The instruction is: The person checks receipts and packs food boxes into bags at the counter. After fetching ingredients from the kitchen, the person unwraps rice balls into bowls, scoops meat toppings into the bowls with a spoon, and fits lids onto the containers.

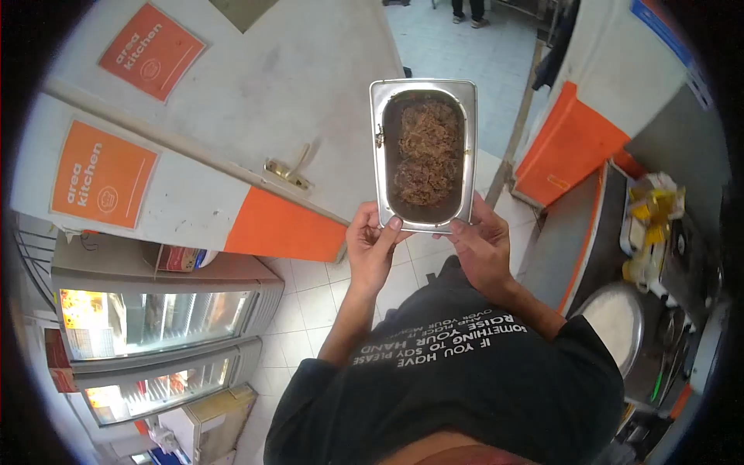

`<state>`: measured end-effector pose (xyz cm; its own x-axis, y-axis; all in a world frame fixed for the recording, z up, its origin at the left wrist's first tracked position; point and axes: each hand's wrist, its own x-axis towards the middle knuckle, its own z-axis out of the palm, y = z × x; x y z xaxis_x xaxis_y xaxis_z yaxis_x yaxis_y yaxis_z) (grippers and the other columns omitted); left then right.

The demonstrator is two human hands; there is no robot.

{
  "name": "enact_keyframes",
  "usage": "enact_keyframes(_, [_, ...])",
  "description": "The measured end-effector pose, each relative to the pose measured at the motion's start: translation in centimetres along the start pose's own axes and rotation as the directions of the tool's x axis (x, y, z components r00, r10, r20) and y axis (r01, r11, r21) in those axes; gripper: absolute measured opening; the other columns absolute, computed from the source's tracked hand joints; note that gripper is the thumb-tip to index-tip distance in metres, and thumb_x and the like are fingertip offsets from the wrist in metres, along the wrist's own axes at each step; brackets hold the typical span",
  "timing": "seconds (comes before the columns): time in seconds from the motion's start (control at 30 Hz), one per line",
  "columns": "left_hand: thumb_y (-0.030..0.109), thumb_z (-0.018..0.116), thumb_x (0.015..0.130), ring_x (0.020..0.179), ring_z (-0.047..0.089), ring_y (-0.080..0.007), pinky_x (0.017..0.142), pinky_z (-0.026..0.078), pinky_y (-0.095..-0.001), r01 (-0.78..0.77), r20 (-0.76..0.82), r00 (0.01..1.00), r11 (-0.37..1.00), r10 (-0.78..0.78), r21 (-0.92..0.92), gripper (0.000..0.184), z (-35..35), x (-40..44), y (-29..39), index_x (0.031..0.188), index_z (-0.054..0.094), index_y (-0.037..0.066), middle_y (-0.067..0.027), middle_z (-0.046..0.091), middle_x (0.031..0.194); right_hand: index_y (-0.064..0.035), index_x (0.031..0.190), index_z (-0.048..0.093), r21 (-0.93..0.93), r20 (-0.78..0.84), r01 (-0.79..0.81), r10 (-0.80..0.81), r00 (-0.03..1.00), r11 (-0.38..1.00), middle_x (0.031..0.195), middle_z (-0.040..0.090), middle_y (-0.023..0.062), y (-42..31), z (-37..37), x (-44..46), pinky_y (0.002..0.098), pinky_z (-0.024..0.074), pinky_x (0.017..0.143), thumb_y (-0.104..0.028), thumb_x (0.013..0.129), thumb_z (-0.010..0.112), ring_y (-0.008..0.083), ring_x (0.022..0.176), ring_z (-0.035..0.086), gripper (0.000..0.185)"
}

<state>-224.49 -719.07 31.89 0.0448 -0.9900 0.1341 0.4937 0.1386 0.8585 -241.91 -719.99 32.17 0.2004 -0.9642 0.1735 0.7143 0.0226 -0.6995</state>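
A rectangular metal pan [470, 167] with brown, crumbly food [428, 147] inside is held out in front of my body. My left hand [373, 242] grips its near left corner, thumb on the rim. At the near right corner, my right hand [482, 242] holds the same pan with its thumb on the rim. The fingers beneath the pan are partly hidden. Some food bits stick to the pan's left rim.
A white door [310, 93] with a metal handle [291, 172] stands at left, beside glass-front fridges [159, 314]. On the right, a counter [577, 256] bears a large round pan [616, 322] and yellow packets [655, 209]. Through the doorway, a person's legs [469, 11] show.
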Motion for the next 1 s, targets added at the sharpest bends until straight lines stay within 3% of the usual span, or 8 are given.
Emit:
enact_keyframes(0.13, [0.001,0.057,0.092,0.098,0.064,-0.0193,0.087,0.057,-0.0378,-0.061,-0.038,0.997,0.992,0.065,0.109,0.021,-0.5,7.9,-0.5,0.11,0.049,-0.003,-0.012,0.063,0.105,0.0064,0.137,0.041,0.014,0.04,-0.076,0.076,0.996,0.997,0.12,0.061,0.0144,-0.8,-2.1,8.9,0.0315,0.0506,0.083,0.004,0.09,0.054,0.0177,0.104,0.059,0.049])
enact_keyframes(0.3, [0.0,0.056,0.092,0.084,0.062,-0.0119,0.074,0.055,-0.0278,-0.032,-0.131,0.99,0.991,0.049,0.128,0.016,0.7,18.1,-1.7,0.106,0.049,0.0,-0.0065,0.062,0.093,0.0055,0.137,0.043,0.005,0.037,-0.104,0.104,0.994,0.995,0.116,0.063,0.0111,-0.6,-5.8,19.2,0.0295,0.0483,0.078,0.003,0.09,0.056,0.0139,0.099,0.059,0.048])
enact_keyframes(0.53, [0.001,0.06,0.09,0.085,0.062,-0.0107,0.075,0.056,-0.0291,-0.033,-0.043,0.998,0.982,0.042,0.187,0.016,-0.3,36.6,-9.1,0.102,0.048,0.002,-0.0047,0.06,0.09,0.0006,0.139,0.043,0.044,-0.083,-0.164,0.167,0.982,0.986,0.113,0.064,0.0092,-0.4,-15.0,35.1,0.0283,0.0484,0.075,-0.001,0.09,0.06,0.0117,0.092,0.059,0.052])
enact_keyframes(0.67, [0.0,0.062,0.089,0.091,0.063,-0.0148,0.081,0.057,-0.0339,0.133,0.015,0.991,0.983,-0.136,0.13,0.018,3.2,48.4,-10.9,0.101,0.049,0.002,-0.0086,0.062,0.099,-0.0018,0.141,0.041,0.008,-0.196,-0.141,0.14,0.971,0.99,0.113,0.064,0.0098,-2.9,-20.0,44.2,0.028,0.0489,0.074,-0.004,0.09,0.063,0.0115,0.09,0.059,0.056])
enact_keyframes(0.73, [0.002,0.06,0.091,0.094,0.064,-0.0197,0.083,0.058,-0.0388,0.251,0.039,0.966,0.961,-0.257,0.113,0.017,5.5,54.8,-12.9,0.103,0.049,0.001,-0.0107,0.063,0.101,-0.0012,0.141,0.04,-0.198,-0.266,-0.163,0.108,0.958,0.967,0.11,0.064,0.0102,-4.5,-23.8,48.4,0.0274,0.0489,0.072,-0.006,0.089,0.065,0.0119,0.088,0.06,0.058])
enact_keyframes(0.8, [0.004,0.059,0.091,0.095,0.065,-0.0209,0.083,0.059,-0.0397,0.345,0.117,0.927,0.931,-0.358,0.117,0.019,6.8,61.4,-16.1,0.106,0.048,0.001,-0.0125,0.063,0.102,-0.0022,0.14,0.042,-0.318,-0.296,-0.132,0.034,0.955,0.939,0.102,0.065,0.0085,-6.4,-28.4,51.7,0.0264,0.0487,0.071,-0.011,0.091,0.063,0.0122,0.086,0.06,0.054])
enact_keyframes(0.9, [0.005,0.058,0.092,0.094,0.066,-0.0221,0.082,0.059,-0.0404,0.487,0.204,0.836,0.86,-0.509,0.151,0.02,8.3,70.1,-21.1,0.108,0.047,0.001,-0.0139,0.063,0.101,-0.0055,0.135,0.05,-0.534,-0.563,-0.146,-0.221,0.796,0.833,0.078,0.057,0.0016,-9.0,-34.6,55.3,0.0244,0.045,0.063,-0.013,0.094,0.055,0.0103,0.072,0.055,0.042])
enact_keyframes(1.0, [0.006,0.059,0.092,0.089,0.068,-0.0217,0.08,0.06,-0.04,0.557,0.252,0.766,0.807,-0.591,0.198,0.019,11.1,77.3,-26.9,0.106,0.047,0.002,-0.0128,0.063,0.099,-0.0039,0.132,0.054,-0.598,-0.581,-0.263,-0.184,0.793,0.757,0.075,0.053,-0.0002,-14.8,-40.5,58.2,0.0224,0.0427,0.061,-0.01,0.092,0.053,0.0074,0.067,0.049,0.04])
